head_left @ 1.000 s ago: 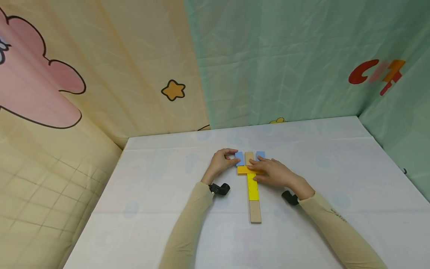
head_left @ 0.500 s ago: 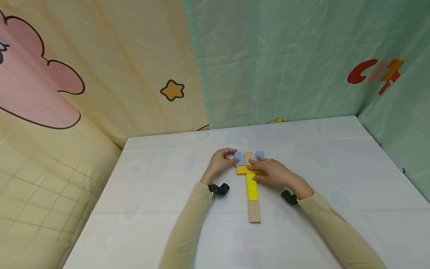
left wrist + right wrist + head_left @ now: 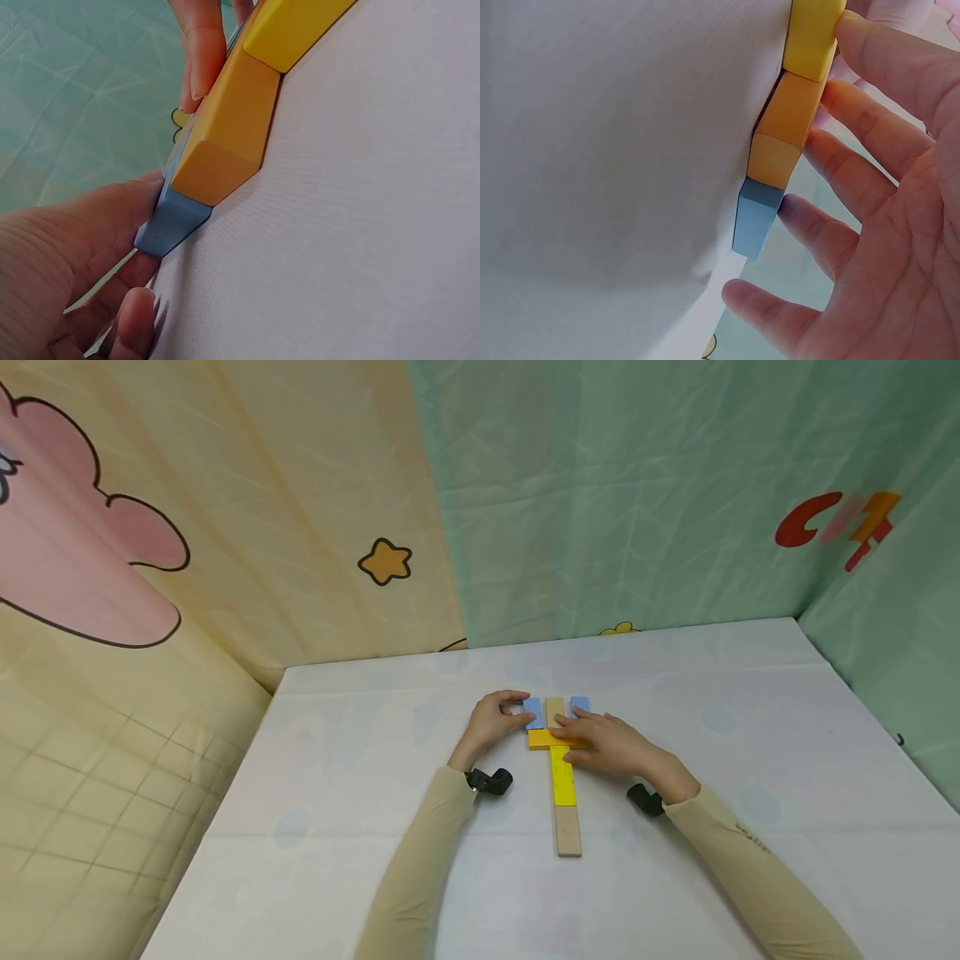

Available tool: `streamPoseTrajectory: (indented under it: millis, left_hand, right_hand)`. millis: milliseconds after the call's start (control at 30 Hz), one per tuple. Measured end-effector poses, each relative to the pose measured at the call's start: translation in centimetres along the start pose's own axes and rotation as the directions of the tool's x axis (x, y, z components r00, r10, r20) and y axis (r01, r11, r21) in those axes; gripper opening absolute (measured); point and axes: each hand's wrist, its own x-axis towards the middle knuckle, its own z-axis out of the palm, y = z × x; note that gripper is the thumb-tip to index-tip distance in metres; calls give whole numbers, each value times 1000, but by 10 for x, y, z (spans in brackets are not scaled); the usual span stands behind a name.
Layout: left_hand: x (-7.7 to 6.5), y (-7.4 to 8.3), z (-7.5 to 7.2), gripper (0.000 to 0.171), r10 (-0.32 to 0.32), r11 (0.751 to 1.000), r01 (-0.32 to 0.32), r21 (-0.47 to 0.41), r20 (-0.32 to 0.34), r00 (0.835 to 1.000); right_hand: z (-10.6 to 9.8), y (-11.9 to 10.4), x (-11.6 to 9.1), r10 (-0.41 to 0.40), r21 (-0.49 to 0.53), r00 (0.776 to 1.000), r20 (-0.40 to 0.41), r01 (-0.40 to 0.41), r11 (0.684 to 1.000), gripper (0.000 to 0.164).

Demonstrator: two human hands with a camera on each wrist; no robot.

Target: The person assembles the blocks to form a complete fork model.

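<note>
Flat wooden blocks lie in a connected figure on the white tabletop. An orange block (image 3: 540,740) lies crosswise, with a yellow block (image 3: 563,781) and a plain wood block (image 3: 568,832) running from it towards the person. Beyond it stand a left blue block (image 3: 533,713), another plain wood block (image 3: 554,708) and a right blue block (image 3: 580,703). My left hand (image 3: 491,725) pinches the left blue block (image 3: 176,223) between thumb and fingers. Stretched over the figure, my right hand (image 3: 611,745) has spread, fairly straight fingers (image 3: 855,176) touching the orange, yellow and right blue blocks.
The white tabletop (image 3: 322,768) reaches out on all sides of the blocks. Behind it hangs a printed curtain (image 3: 630,485), beige on the left and green on the right. Each wrist wears a small black camera (image 3: 491,782).
</note>
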Motion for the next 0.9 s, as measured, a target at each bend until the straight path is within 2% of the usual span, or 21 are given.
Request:
streamPoseTrajectory:
  millis: [533, 767, 900]
  left_hand:
    - [0, 0, 1, 37, -6, 1000, 6, -5, -6, 1000]
    - [0, -2, 1, 34, -10, 999, 8, -36, -53, 999]
    - [-2, -2, 1, 36, -4, 1000, 3, -27, -26, 1000]
  right_hand:
    - [0, -1, 0, 21, -2, 1000, 9, -21, 1000, 47]
    - [0, -4, 1, 30, 20, 999, 13, -30, 999, 48]
    - [0, -4, 2, 33, 23, 999, 18, -33, 999, 48]
